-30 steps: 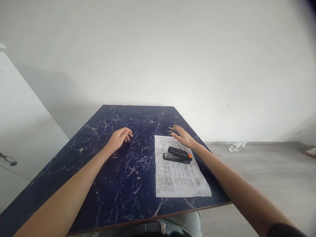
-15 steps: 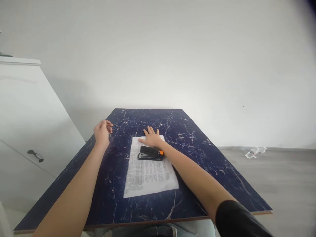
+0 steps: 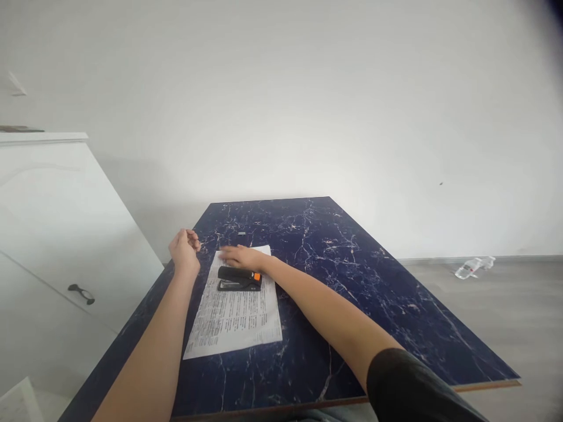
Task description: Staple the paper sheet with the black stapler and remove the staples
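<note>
A printed sheet of paper point(image 3: 246, 319) lies on the dark blue marbled table point(image 3: 352, 316). On its upper part rests a black stapler point(image 3: 240, 280) with an orange end and a gap between its arms. My right hand point(image 3: 241, 257) lies flat over the sheet's top edge, just beyond the stapler, its fingertips blurred. To the left of the paper, my left hand point(image 3: 185, 252) is raised at the table's left side with fingers curled in; what they may hold is hidden. A small grey strip point(image 3: 241, 233) sits on the table past the sheet.
A white cabinet point(image 3: 53, 217) with a dark handle point(image 3: 81, 293) stands against the table's left side. The pale wall point(image 3: 308, 105) rises behind the table. On the floor to the right lies a crumpled clear plastic item point(image 3: 474, 268).
My right hand has moved left, and the paper and stapler have slid left with it. The small grey strip now shows. The left hand stays curled; the view has shifted slightly.
</note>
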{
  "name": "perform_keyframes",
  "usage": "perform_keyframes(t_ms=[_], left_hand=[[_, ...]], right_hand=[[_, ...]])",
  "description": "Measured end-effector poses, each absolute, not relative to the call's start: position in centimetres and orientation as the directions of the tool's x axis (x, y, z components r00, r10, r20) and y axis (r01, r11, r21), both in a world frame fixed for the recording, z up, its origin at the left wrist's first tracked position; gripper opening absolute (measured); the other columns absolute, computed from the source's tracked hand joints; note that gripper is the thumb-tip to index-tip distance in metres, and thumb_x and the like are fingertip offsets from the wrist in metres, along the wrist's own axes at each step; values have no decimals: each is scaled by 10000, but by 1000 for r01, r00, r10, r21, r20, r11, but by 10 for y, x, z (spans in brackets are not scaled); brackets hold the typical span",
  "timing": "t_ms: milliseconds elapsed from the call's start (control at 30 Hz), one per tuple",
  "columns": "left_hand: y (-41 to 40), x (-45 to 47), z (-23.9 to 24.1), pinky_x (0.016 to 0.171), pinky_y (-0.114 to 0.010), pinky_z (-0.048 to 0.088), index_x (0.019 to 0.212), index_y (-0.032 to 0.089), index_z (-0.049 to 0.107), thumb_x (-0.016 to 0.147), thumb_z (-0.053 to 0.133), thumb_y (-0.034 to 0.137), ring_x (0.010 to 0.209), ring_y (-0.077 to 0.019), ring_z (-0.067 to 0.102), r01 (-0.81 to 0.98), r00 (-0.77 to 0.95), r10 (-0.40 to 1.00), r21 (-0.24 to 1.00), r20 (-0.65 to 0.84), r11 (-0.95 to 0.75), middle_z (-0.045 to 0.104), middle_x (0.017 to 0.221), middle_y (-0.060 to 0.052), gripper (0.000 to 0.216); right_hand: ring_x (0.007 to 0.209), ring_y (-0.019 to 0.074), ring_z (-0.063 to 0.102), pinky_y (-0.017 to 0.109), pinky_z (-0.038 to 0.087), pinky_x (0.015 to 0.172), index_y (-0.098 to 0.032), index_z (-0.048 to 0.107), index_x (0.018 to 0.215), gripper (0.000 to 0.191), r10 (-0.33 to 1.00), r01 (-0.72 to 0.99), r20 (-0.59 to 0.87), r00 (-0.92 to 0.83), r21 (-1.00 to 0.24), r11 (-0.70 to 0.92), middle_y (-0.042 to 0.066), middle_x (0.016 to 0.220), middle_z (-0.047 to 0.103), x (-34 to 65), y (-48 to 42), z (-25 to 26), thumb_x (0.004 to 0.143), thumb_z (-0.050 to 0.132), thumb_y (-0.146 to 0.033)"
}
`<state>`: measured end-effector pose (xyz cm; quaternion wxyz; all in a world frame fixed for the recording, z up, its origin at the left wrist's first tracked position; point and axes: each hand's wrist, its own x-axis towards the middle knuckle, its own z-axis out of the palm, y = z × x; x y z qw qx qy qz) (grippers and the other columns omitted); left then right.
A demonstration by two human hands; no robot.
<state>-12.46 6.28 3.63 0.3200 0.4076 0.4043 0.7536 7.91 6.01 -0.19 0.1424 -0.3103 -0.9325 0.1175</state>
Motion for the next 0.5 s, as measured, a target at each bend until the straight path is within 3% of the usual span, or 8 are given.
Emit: perform_keyframes(t_ms=[133,300,400,500], left_hand=[[53,-96,32,398,-221,312,783,201,515,898,545,516,410,-94,433,-72,-273,868,891,415,-448,512,615,36,336],[32,-55,21,492,-271,424,776,197,613,937,560,450,498,-158,552,131,187,903,902,386,-412,601,629,-11,305],[16,-38,18,722,-331,510,766,210,668,871,683,341,681,-202,627,252,443,831,843,337,-476,662,714,-24,168],[2,-27,22,1007,-431,453,958,232,688,939,541,238,994,-251,624,394,683,665,614,303,-684,686,1003,-56,149]], right_hand=[[1547,235,333,533,200,1276,-268,506,1527,450,548,465,168,-819,-365,806,77,1654,396,109,49,-6,1104,384,-361],[1534,240,364,550,189,1280,-305,521,1516,436,568,445,216,-794,-430,786,68,1645,413,188,28,-9,1089,441,-336],[1539,239,355,539,190,1286,-335,523,1515,437,601,461,220,-769,-460,759,44,1636,429,230,18,-9,1084,453,-355],[1527,259,378,542,211,1285,-349,568,1475,417,639,484,231,-734,-481,731,27,1623,452,249,13,-7,1064,497,-376]])
